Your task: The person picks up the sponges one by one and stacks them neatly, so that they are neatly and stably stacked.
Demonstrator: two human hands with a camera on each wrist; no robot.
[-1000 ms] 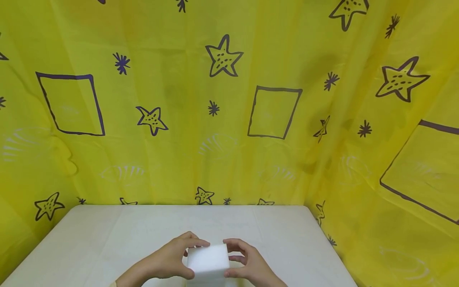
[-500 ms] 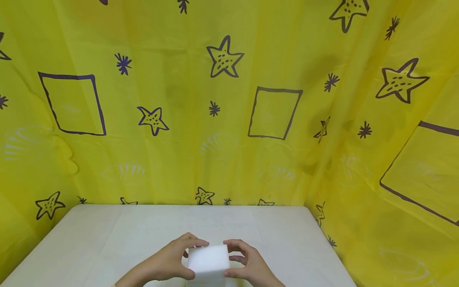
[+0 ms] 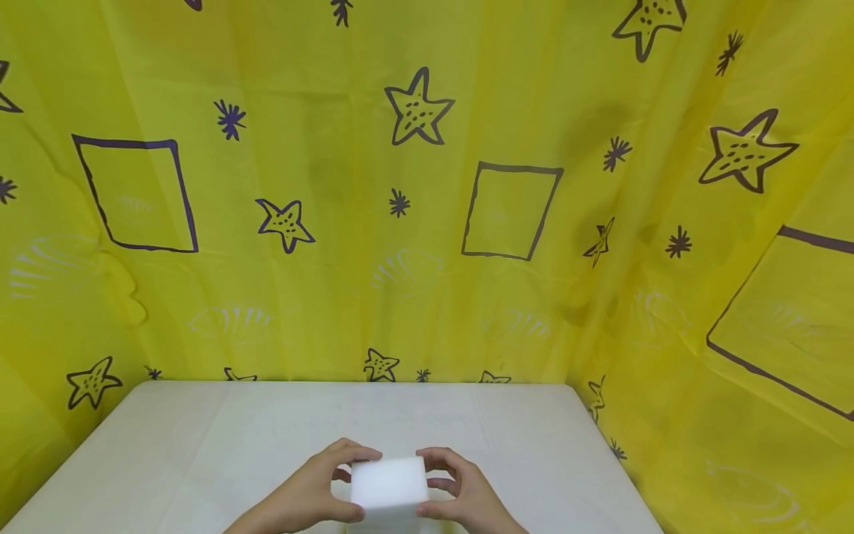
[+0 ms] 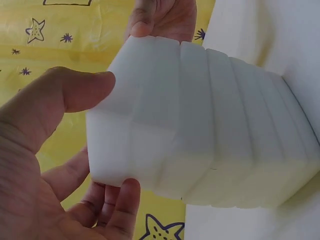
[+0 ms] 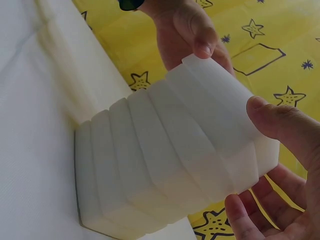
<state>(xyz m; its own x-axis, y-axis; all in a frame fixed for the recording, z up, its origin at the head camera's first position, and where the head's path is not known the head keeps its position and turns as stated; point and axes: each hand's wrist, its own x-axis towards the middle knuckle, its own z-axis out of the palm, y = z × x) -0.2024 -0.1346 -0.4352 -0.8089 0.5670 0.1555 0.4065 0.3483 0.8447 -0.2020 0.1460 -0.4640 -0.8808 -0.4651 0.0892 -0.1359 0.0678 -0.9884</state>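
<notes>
A stack of several white sponge blocks (image 4: 235, 125) rises from the white table, its layers slightly out of line with each other. In the head view mostly the top sponge (image 3: 389, 482) shows. My left hand (image 3: 320, 482) holds the left side of that sponge, thumb at the near corner and a finger by the far edge. From the opposite side my right hand (image 3: 467, 489) grips it, the thumb low in front and fingers behind. In the right wrist view, thumb and fingertips lie against the upper end of the stack.
The white table (image 3: 267, 415) reaches back to a yellow curtain (image 3: 333, 297) printed with dark stars and squares. More curtain (image 3: 700, 297) hangs along the right side. A dark band (image 5: 131, 4) is around the left wrist.
The fingers of my left hand have shifted slightly on the top sponge, leaving a wider gap between palm and block. The right hand and the stack have hardly moved.
</notes>
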